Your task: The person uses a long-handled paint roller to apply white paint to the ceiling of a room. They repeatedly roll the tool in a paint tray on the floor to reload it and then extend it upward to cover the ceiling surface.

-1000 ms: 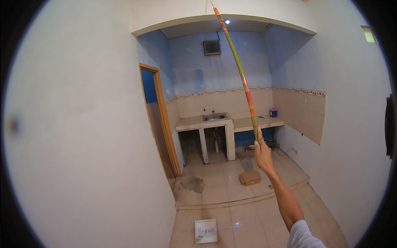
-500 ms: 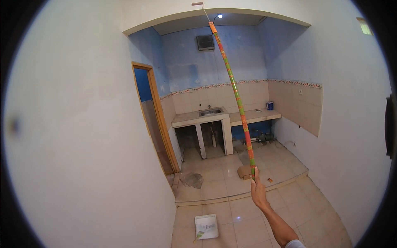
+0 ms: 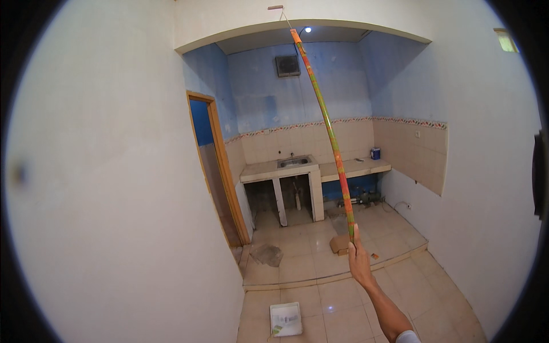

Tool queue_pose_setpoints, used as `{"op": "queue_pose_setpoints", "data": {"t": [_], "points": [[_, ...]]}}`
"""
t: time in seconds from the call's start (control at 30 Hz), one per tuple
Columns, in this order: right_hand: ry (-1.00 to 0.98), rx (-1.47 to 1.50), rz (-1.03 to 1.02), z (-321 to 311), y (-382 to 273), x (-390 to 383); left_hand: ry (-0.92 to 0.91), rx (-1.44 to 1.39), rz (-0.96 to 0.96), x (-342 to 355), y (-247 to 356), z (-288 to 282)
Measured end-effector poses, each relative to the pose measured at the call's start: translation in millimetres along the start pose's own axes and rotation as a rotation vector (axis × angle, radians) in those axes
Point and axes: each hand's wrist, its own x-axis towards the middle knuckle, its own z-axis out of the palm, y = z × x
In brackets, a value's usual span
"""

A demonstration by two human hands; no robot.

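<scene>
My right hand (image 3: 359, 262) is wrapped around the lower end of a long paint roller pole (image 3: 330, 134), with a finger or thumb lying up along it. Orange, red and green patterning covers the pole, which slants up and leftward from my grip. A thin wire frame sticks out of its orange top end and carries a small pinkish roller (image 3: 275, 8). That roller lies in front of the white wall (image 3: 349, 12) above the wide arched opening; whether it touches is too small to tell. My left hand is out of view.
A white paint tray (image 3: 286, 319) stands on the tiled floor, below a raised step (image 3: 337, 277). Beyond are a piece of cardboard (image 3: 339, 246), a tiled counter with a sink (image 3: 294, 163), a blue can (image 3: 375, 153) and a pump (image 3: 366, 198). A wooden door frame (image 3: 229, 171) is at left.
The room sits slightly lower in the picture as my view has tilted up. Against the wall, the roller has shifted a little higher above the arch edge. My right hand keeps its grip.
</scene>
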Motion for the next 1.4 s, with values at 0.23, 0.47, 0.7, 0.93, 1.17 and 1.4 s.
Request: {"op": "queue_pose_setpoints", "data": {"t": [0.23, 0.47, 0.7, 0.93, 1.17, 1.4], "points": [[0.081, 0.036, -0.094, -1.4, -67.2, 73.3, 0.063, 0.032, -0.046, -3.0, 0.2, 0.0], [0.13, 0.112, -0.24, -8.4, -126.7, 164.3, 0.091, 0.051, -0.067, -4.8, 1.9, 3.9], [0.154, 0.108, -0.284, -21.3, -195.9, 250.3, 0.264, -0.003, -0.189, -4.7, 1.4, 12.3], [0.168, 0.215, -0.303, -47.6, -255.4, 278.0, 0.245, -0.08, -0.149, -9.5, -4.9, 9.6], [0.166, 0.173, -0.295, -52.2, -244.6, 258.5, -0.005, 0.203, 0.041, -2.0, 4.6, -1.0], [0.221, 0.069, -0.386, -10.9, -129.0, 177.5, -0.273, -0.171, 0.063, 85.5, 81.9, 45.5]]}}
